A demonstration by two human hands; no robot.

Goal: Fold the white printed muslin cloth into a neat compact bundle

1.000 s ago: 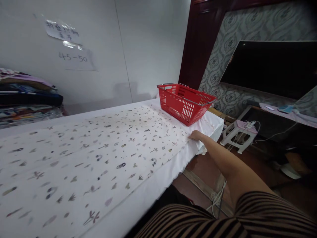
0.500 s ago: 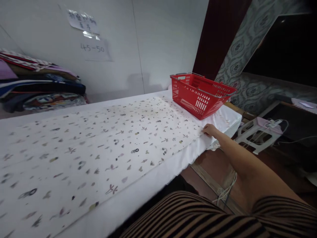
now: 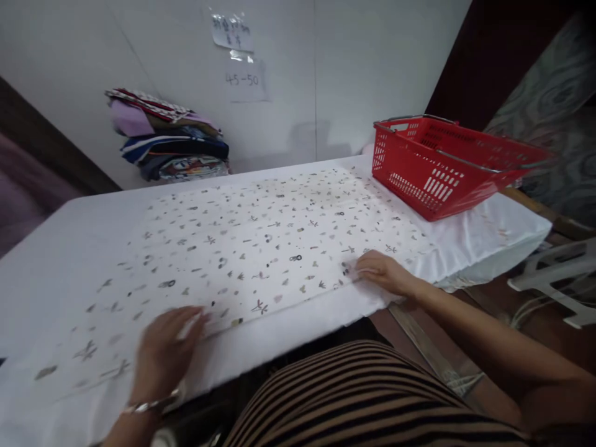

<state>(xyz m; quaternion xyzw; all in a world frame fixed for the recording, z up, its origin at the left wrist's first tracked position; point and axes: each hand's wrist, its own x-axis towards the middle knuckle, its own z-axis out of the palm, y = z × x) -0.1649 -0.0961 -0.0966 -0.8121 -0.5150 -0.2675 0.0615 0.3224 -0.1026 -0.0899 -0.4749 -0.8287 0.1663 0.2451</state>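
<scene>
A white cloth with small dark printed motifs (image 3: 261,248) lies spread flat over a white-covered table (image 3: 56,248). My right hand (image 3: 379,272) rests flat on the cloth's near edge, fingers together and pointing left. My left hand (image 3: 165,351), blurred and wearing a thin bracelet, lies on the near edge further left, fingers spread against the fabric. Neither hand visibly pinches the cloth. A red plastic basket (image 3: 447,164) with metal handles stands at the table's far right end, beyond my right hand.
A stack of folded fabrics (image 3: 170,136) sits against the white wall at the back. Paper notes (image 3: 237,56) hang on the wall. A white plastic stool (image 3: 559,279) stands on the floor to the right. My striped clothing fills the bottom of the view.
The view has swung left. My right hand slid left along the cloth's near edge, away from the corner by the basket. My left hand has come into view on the edge.
</scene>
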